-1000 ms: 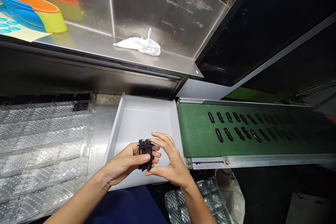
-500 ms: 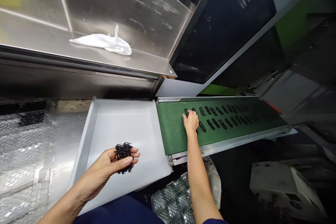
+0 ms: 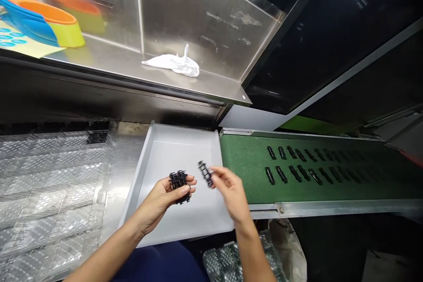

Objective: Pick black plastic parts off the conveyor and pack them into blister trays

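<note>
While black parts [image 3: 343, 173] blur far right on the green belt [image 3: 244, 163], left hand [image 3: 164, 196] clasps a spiky black stack [image 3: 178, 179], partly hidden; right hand [image 3: 233, 190] pinches one ladder-like piece [image 3: 205, 173].

Black plastic, brushed-looking steel and a matt green belt.
The bundle of parts [image 3: 179, 186] and the single part [image 3: 206, 175] look like hard black plastic with a slight sheen; the white bin [image 3: 185, 152] is smooth, softly glossy, apparently plastic. The belt [image 3: 243, 158] is finely textured and matt, its side rail [image 3: 317, 208] dull silvery metal. The clear trays [image 3: 42, 198] are thin, shiny plastic with a hatched relief. The table [image 3: 125, 158] and shelf [image 3: 112, 68] are grey, reflective metal, the back panel [image 3: 205, 22] scuffed. The white bundle [image 3: 178, 65] is crumpled, soft-looking; the navy fabric [image 3: 161, 264] looks matt.
</note>
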Motion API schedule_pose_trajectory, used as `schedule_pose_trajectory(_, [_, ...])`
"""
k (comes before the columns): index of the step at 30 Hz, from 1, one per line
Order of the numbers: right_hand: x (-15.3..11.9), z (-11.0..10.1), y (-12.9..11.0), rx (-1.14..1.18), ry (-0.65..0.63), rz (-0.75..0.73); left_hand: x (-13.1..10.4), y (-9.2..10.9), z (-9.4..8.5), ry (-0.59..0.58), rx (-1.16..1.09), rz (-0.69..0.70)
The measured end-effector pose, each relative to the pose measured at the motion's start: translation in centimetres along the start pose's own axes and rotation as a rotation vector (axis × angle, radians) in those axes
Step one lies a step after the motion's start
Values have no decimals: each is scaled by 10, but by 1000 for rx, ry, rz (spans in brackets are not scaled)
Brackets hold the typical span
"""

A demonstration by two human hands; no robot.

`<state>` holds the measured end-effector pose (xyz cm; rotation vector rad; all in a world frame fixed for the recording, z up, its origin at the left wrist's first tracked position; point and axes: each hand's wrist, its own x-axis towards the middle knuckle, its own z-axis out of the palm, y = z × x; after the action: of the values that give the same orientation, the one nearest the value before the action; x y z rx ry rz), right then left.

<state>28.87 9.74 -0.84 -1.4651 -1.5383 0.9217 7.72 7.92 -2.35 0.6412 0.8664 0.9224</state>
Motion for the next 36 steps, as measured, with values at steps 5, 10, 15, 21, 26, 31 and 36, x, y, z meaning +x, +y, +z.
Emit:
schedule_pose_trajectory(5, [-37,36,-28,16,-149,-219,-7,-1,-4,4,58,47])
schedule_pose_trajectory(10, [-33,20,-31,-257,-340,-471,-14,3,-12,-118,72,-79])
schedule_pose_trajectory(15, [-36,21,-30,-102,-297,-409,-18,6,-10,-178,-44,-186])
schedule_pose_trajectory(21, [-39,21,-29,-138,-312,-395,-18,8,-9,-221,-15,-242])
schedule_pose_trajectory(26, [-36,23,-28,-161,-300,-416,-14,6,-5,-213,-17,-214])
schedule_pose_trajectory(31, [-38,25,-22,-182,-249,-423,-9,2,-1,-187,-14,-206])
schedule_pose_trajectory(36, [-41,26,-18,-192,-231,-444,-8,2,0,-221,83,-192])
